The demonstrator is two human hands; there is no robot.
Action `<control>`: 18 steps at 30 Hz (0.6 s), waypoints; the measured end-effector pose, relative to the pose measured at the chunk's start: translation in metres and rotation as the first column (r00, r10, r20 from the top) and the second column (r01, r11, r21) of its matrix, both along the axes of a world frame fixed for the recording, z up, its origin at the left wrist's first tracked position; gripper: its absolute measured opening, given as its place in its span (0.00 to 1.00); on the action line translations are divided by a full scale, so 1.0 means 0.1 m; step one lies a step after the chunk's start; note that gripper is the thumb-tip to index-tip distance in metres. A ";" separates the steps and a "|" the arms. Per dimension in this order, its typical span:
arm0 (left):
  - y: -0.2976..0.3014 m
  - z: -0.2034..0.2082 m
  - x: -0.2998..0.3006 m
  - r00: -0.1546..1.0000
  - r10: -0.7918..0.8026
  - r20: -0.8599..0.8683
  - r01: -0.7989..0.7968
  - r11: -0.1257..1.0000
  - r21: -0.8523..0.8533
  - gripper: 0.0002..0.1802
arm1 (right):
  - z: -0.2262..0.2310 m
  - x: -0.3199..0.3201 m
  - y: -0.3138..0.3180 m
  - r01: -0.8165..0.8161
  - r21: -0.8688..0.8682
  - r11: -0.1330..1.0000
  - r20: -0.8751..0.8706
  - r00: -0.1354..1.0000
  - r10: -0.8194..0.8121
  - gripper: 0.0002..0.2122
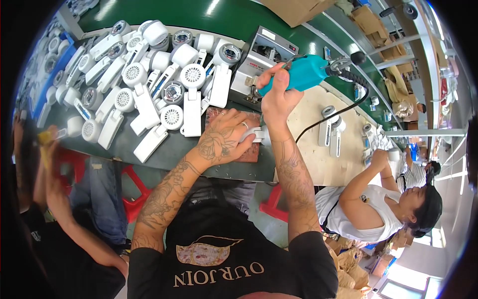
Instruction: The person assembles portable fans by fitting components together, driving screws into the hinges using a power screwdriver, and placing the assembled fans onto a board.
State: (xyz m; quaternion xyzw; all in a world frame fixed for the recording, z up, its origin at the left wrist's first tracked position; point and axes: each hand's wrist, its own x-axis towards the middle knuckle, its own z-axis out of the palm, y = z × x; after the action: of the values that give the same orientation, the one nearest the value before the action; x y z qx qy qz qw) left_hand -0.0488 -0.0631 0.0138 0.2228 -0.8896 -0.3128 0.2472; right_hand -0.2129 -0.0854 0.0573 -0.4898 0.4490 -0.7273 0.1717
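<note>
My left hand [224,133] lies over a white handheld fan [261,135], its fingers curled around the part and pressing it to a reddish-brown board [247,155]. Much of that fan is hidden under the hand. Raised to the right, my right hand [281,97] grips a teal electric screwdriver [307,71]. The screwdriver's tip end points toward a grey screw feeder [251,64] and sits close beside it; whether they touch I cannot tell. A black cable [343,110] hangs from the tool's far end.
A pile of white handheld fans [144,99] covers the dark bench left of the board. More fan units [332,134] stand on the pale board at right. Co-workers sit on both sides; the left one's arm [59,209] reaches toward the bench. Red stools [133,193] stand below.
</note>
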 end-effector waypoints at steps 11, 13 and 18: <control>-0.02 0.01 0.00 1.000 0.024 0.010 -0.024 0.999 -0.041 0.20 | 0.23 0.06 0.82 -0.055 0.133 0.990 0.221 0.975 0.024 0.20; -0.03 0.06 -0.01 1.000 0.009 -0.019 -0.010 1.000 -0.026 0.20 | 0.22 0.09 0.96 0.027 0.277 0.961 0.126 0.990 -0.064 0.32; -0.01 0.07 -0.02 0.997 0.010 -0.072 -0.018 0.995 -0.098 0.18 | 0.09 0.08 1.06 -0.011 0.266 0.964 0.172 0.985 -0.036 0.32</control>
State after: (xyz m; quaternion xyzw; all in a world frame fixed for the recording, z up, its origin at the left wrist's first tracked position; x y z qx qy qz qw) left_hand -0.0506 -0.0638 0.0204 0.2053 -0.8929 -0.2747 0.2918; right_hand -0.2052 0.0203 0.0665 -0.3938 0.5287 -0.7018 0.2699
